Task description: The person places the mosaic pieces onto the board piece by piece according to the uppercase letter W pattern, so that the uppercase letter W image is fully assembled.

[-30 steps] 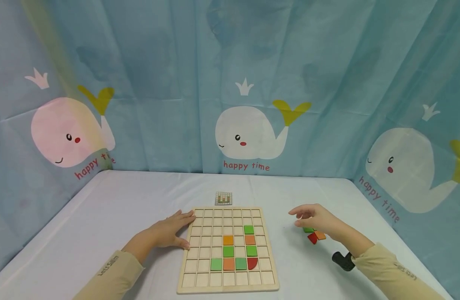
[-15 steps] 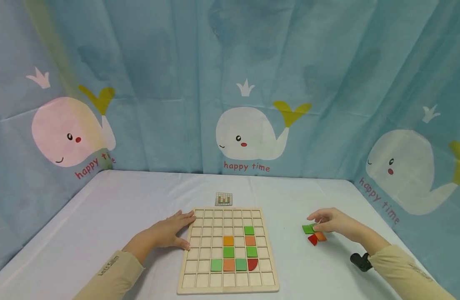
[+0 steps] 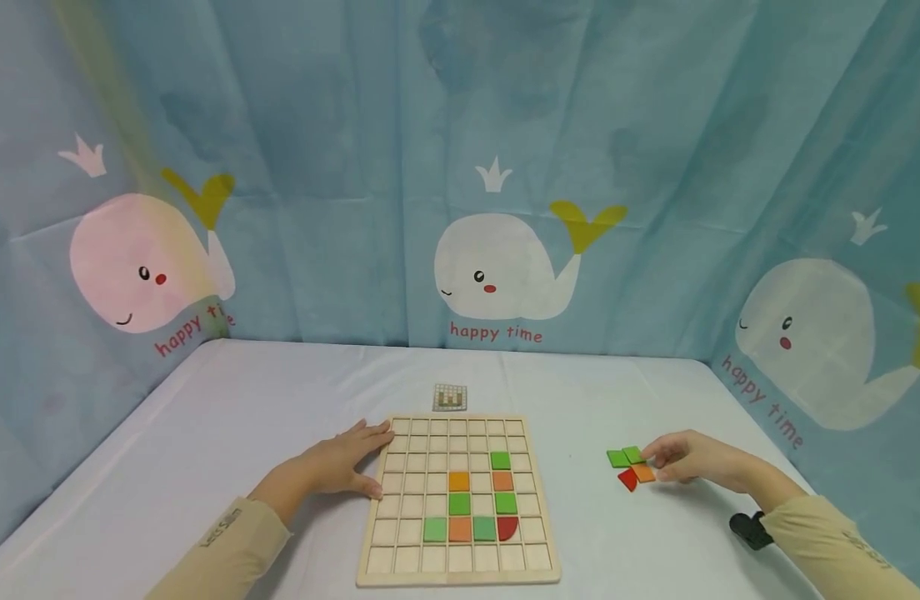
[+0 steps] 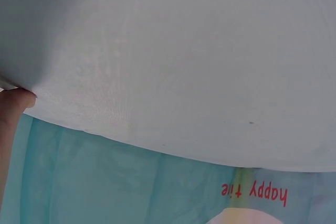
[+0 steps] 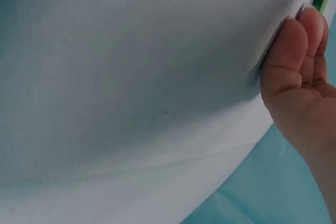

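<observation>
A wooden grid board [image 3: 407,560] lies on the table, with green, orange and red flat tiles in several of its cells. My left hand [image 3: 336,462] rests along the board's left edge, fingers spread, fingertips at the upper left rim and thumb lower down. To the right of the board, a small group of tiles lies together: two green tiles [image 3: 617,458], an orange tile [image 3: 643,473] and a red quarter-round tile [image 3: 628,479]. My right hand [image 3: 696,458] is at the right side of this group, its fingertips beside the green and orange tiles. Nothing shows within its fingers.
A small pattern card [image 3: 450,397] lies just behind the board. Near the right sleeve is a black object [image 3: 750,530], partly hidden by the forearm. A blue curtain [image 3: 355,167] printed with whales surrounds the white table [image 3: 265,387].
My right hand has moved from above the loose tiles to their right side, lower and further right. Those tiles now show more fully. The left hand stays on the board's edge.
</observation>
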Motion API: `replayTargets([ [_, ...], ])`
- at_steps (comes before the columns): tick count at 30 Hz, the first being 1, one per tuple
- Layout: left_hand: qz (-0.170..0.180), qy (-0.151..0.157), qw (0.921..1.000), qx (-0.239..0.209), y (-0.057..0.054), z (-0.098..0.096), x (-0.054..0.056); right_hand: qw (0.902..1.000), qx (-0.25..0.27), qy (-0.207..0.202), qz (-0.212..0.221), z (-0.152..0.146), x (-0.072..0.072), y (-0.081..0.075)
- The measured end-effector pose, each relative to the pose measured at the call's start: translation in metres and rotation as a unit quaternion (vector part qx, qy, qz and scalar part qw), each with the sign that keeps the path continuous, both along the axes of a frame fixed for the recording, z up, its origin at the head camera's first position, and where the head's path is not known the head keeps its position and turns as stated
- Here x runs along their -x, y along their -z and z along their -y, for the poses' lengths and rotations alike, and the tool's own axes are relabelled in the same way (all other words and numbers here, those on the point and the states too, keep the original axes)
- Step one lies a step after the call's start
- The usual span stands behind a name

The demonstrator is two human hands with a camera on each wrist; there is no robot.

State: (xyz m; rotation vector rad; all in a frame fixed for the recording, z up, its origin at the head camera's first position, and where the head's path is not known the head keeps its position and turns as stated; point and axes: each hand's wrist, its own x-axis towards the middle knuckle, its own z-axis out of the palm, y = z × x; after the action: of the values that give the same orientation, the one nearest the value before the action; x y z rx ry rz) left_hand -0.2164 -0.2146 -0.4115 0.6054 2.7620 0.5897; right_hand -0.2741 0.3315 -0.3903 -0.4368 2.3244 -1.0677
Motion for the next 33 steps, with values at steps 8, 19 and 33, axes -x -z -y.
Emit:
replayTargets([
  [8,0.005,-0.008,1.0000,-0.003,0.003,0.001,0.000,0.9998,0.017,-0.006,-0.004,-0.001,0.002,0.003],
  [19,-0.004,0.002,1.0000,0.005,0.005,0.000,0.003,0.9997,-0.002,0.013,-0.020,-0.002,-0.002,0.005],
  [33,-0.002,0.001,1.0000,0.005,0.003,0.000,0.002,0.9972,-0.031,0.008,-0.068,0.013,-0.004,0.008],
])
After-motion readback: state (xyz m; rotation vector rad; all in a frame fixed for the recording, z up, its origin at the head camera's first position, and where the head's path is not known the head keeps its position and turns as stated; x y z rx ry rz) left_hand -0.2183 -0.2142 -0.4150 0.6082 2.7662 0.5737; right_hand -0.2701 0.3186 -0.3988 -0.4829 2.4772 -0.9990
